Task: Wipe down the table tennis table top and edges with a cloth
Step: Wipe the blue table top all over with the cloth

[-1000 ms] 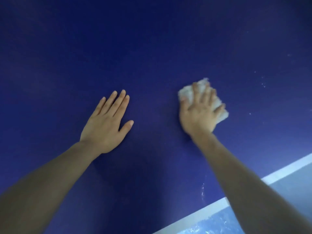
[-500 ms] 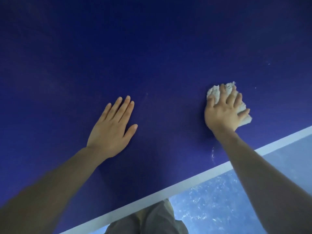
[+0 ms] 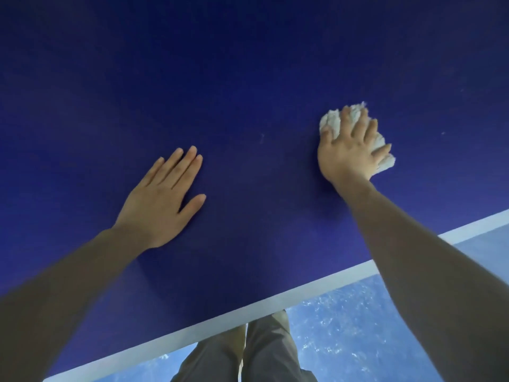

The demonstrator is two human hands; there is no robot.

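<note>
The dark blue table tennis table top (image 3: 248,78) fills most of the view, and its white edge line (image 3: 220,321) runs diagonally across the bottom. My right hand (image 3: 349,153) presses a crumpled white cloth (image 3: 330,121) onto the table at the right, fingers spread over it. The cloth pokes out beyond my fingertips and beside my little finger. My left hand (image 3: 162,199) lies flat on the table at the left, fingers straight and together, holding nothing.
Below the table's edge I see my grey trouser legs (image 3: 248,354) and a speckled blue floor (image 3: 344,326). A few pale specks dot the table surface to the right of the cloth.
My right hand slid the cloth to the right over the table. The view drew back, so the white edge, the floor and my legs came into sight. My left hand stayed flat.
</note>
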